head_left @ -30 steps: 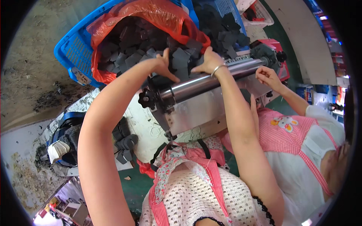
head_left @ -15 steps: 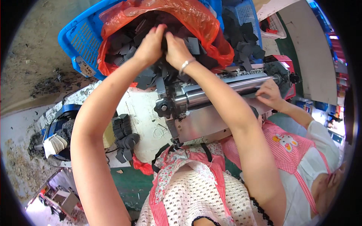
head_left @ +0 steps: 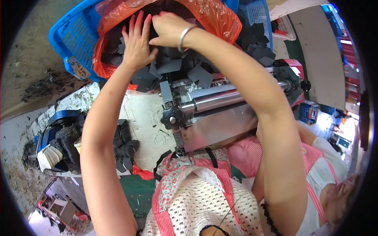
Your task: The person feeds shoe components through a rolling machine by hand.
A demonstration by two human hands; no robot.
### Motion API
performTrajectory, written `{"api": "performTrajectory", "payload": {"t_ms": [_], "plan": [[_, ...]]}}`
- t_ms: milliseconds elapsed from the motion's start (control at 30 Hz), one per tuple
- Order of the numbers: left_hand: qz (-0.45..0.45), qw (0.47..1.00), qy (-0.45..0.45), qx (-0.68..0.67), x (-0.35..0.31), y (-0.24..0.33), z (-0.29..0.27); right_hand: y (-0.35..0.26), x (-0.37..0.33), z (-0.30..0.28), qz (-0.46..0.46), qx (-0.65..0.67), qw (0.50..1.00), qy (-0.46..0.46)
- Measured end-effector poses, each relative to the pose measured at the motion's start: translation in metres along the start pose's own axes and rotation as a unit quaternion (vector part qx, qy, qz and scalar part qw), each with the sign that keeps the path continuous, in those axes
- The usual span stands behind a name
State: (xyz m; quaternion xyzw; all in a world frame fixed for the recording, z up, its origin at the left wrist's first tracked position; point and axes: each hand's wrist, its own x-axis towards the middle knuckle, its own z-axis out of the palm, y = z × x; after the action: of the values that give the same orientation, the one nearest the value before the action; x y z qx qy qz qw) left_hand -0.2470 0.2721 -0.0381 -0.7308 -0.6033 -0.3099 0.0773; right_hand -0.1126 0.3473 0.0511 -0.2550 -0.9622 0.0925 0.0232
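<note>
Many flat black pieces (head_left: 167,66), foam-like and roughly square, fill a red plastic bag (head_left: 222,19) lining a blue basket (head_left: 76,37). My left hand (head_left: 138,43) lies over the pieces with its fingers spread, holding nothing that shows. Close beside it on the right, my right hand (head_left: 169,30), with a silver bracelet (head_left: 183,38) at the wrist, reaches into the bag. Its fingers are bent and its thumb stands apart from them. No piece shows between them, though what lies under the palm is hidden. Some pieces spill over the bag's near edge.
A roller machine (head_left: 224,100) with metal rollers and a black knob (head_left: 172,118) stands below the basket. Stacked black pieces (head_left: 125,147) lie by a blue-and-black machine (head_left: 59,137) at the left. Another blue basket (head_left: 258,17) holds more pieces. A co-worker (head_left: 323,181) is at the right.
My hands, earlier close together over the pieces, have come apart; the left has moved left and its fingers have spread. The co-worker's hand has gone from beside the roller.
</note>
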Motion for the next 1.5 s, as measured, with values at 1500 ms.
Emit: {"api": "performTrajectory", "payload": {"t_ms": [1500], "plan": [[0.221, 0.961, -0.133, 0.1, 0.03, 0.018, -0.008, 0.063, -0.208, -0.023, 0.053, 0.134, 0.981, -0.132]]}}
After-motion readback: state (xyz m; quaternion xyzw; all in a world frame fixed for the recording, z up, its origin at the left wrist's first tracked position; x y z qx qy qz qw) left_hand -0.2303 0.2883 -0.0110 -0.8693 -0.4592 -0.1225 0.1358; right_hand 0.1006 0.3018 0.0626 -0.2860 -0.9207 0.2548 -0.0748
